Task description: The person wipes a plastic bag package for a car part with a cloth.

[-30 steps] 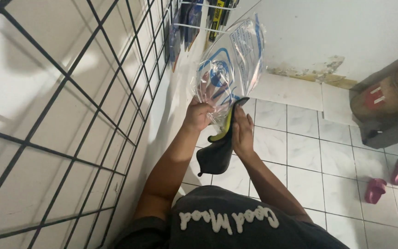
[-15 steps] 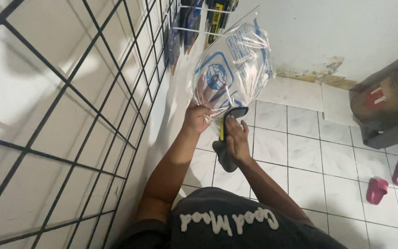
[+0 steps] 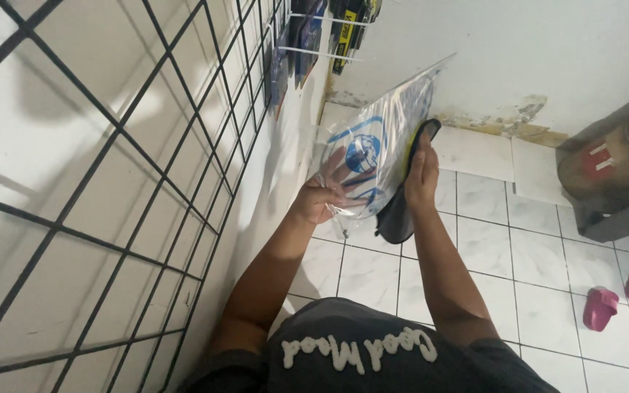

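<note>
My left hand (image 3: pixel 322 195) grips a clear plastic bag (image 3: pixel 380 138) printed with a blue round design, fingers spread behind the film. My right hand (image 3: pixel 422 172) presses flat on a black, flat, oval insole-like piece with a yellow-green edge (image 3: pixel 399 211), whose upper end sits at the bag's open side. Both are held up in front of me, above the white floor tiles.
A black wire grid rack (image 3: pixel 147 182) covers the white wall on my left, with packaged goods hanging on hooks (image 3: pixel 307 44) at its top. A brown box (image 3: pixel 613 175) stands at the right wall. Two pink slippers (image 3: pixel 620 295) lie on the floor.
The bag has tilted from upright to slanting right. My right hand has risen with the black piece, now higher against the bag's side.
</note>
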